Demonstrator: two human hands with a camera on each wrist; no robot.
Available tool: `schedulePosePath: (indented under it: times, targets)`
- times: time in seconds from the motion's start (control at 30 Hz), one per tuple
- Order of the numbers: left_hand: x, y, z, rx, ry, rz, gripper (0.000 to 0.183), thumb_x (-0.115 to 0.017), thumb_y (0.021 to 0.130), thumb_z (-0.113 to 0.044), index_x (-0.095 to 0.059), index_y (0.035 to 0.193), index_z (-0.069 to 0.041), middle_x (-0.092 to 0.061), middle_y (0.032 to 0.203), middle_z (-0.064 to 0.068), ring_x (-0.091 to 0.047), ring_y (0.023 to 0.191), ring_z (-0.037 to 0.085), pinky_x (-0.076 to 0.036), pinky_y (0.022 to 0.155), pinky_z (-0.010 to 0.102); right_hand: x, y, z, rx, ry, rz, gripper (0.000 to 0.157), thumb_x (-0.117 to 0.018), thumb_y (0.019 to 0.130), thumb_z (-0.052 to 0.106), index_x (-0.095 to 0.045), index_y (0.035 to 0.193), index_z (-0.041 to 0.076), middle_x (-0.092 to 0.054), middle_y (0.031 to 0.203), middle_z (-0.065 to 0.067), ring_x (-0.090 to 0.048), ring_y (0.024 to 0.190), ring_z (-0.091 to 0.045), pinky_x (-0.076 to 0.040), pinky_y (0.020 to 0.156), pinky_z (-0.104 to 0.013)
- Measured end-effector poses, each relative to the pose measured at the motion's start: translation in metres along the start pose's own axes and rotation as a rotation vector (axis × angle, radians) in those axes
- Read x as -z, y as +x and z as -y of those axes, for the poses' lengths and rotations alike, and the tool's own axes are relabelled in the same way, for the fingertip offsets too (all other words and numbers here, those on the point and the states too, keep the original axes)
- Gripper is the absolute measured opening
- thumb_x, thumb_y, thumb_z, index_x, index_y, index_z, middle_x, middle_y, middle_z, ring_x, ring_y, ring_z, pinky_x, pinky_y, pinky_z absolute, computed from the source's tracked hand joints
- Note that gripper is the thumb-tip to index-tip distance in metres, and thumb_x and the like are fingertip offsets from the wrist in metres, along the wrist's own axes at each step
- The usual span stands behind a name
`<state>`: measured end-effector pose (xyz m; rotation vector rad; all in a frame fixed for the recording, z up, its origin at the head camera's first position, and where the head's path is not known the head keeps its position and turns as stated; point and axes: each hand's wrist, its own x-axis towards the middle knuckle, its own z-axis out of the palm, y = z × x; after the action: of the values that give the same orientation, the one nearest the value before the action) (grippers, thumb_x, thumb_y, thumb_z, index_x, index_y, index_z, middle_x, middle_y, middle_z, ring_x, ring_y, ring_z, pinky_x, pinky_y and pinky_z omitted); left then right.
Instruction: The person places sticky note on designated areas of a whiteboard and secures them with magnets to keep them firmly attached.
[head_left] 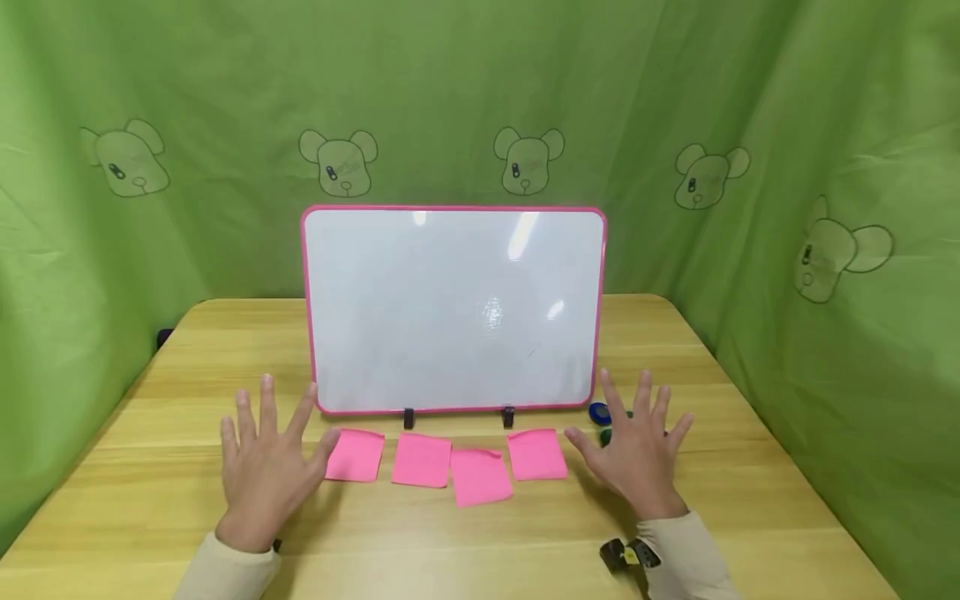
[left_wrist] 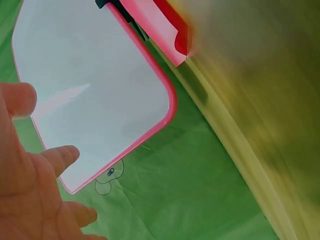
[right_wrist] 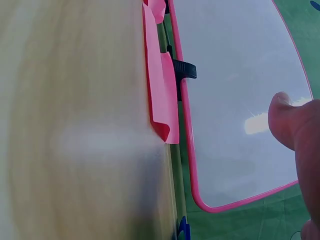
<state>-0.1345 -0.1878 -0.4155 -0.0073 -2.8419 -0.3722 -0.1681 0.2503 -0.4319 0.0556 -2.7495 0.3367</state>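
Green curtains (head_left: 450,75) are hung around a pale wooden table (head_left: 420,558). On it, four pink notes (head_left: 422,461) are laid in a loose row, spread from seven to five o'clock when the centre of a whiteboard (head_left: 450,308) is taken as the middle of the dial. The third note, counted from seven o'clock, is set slightly farther out than its neighbours, and its upper edge is curled; whether it is touched by the second cannot be told.

The row is flanked by two hands, held well apart. The left hand (head_left: 268,475) is raised at eight o'clock, its fingers straight and spread; its thumb is seen across the margin of the nearest note, though whether the paper is touched cannot be made out. The right hand (head_left: 636,454) is raised at four o'clock, its fingers likewise fanned, its thumb pointed just beside the note at five o'clock.

Framed in pink, the whiteboard is stood upright, supported by two black clips (head_left: 408,418) at seven and five o'clock. At four o'clock, a blue disc (head_left: 598,413) and a green piece (head_left: 605,437) are partly covered by the right hand. Pale sleeves (head_left: 228,571) are worn on both arms, and a black device (head_left: 614,556) is seen at the right cuff. Bear heads (head_left: 528,162) are printed on the curtains from ten o'clock round to three.
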Motion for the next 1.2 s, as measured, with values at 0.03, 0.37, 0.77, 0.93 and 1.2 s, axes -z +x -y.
schedulePosePath:
  times: [0.03,0.37,0.77,0.93,1.2]
  targets:
    - [-0.001,0.000,0.000,-0.004,-0.003,0.005,0.071,-0.033,0.096,-0.064,-0.029,0.153,-0.023,0.003,0.157,0.027,0.012,0.140,0.050,0.008,0.109,0.065,0.000,-0.001,-0.001,-0.001,0.003,0.005,0.094,-0.061,0.083,0.064,-0.014,0.156,0.028,0.001,0.154,-0.033,0.000,0.136,-0.060,0.017,0.097,-0.074]
    - [0.002,0.004,0.001,-0.029,-0.107,0.110,0.071,-0.037,0.097,-0.060,-0.023,0.155,-0.020,0.000,0.155,0.033,-0.021,0.133,0.060,-0.026,0.102,0.069,-0.001,-0.002,-0.003,-0.001,0.083,0.026,0.092,-0.058,0.086,0.062,-0.013,0.157,0.025,0.006,0.156,-0.029,0.006,0.140,-0.052,0.011,0.101,-0.074]
    - [-0.002,0.015,0.011,-0.147,-0.387,0.222,0.074,-0.054,0.097,-0.045,-0.019,0.155,-0.016,-0.024,0.150,0.032,-0.036,0.126,0.058,-0.035,0.089,0.075,0.006,0.011,-0.008,-0.052,0.274,0.159,0.088,-0.057,0.090,0.057,-0.013,0.156,0.018,-0.003,0.156,-0.031,-0.023,0.128,-0.065,-0.022,0.095,-0.078]
    - [-0.008,0.021,0.017,-0.180,-0.400,0.265,0.067,-0.067,0.091,-0.031,-0.039,0.146,-0.007,-0.047,0.136,0.026,-0.058,0.098,0.035,-0.047,0.088,0.058,0.002,0.022,-0.018,-0.041,0.313,0.171,0.077,-0.058,0.092,0.050,-0.030,0.149,0.005,-0.024,0.148,-0.033,-0.029,0.130,-0.055,-0.028,0.099,-0.072]
    - [-0.014,0.027,0.017,-0.236,-0.383,0.410,0.049,-0.076,0.083,-0.017,-0.058,0.127,-0.006,-0.055,0.130,0.021,-0.052,0.116,0.041,-0.041,0.098,0.058,-0.004,0.032,-0.030,-0.031,0.268,0.292,0.062,-0.062,0.092,0.039,-0.047,0.137,-0.002,-0.045,0.132,-0.032,-0.042,0.121,-0.051,-0.037,0.097,-0.065]
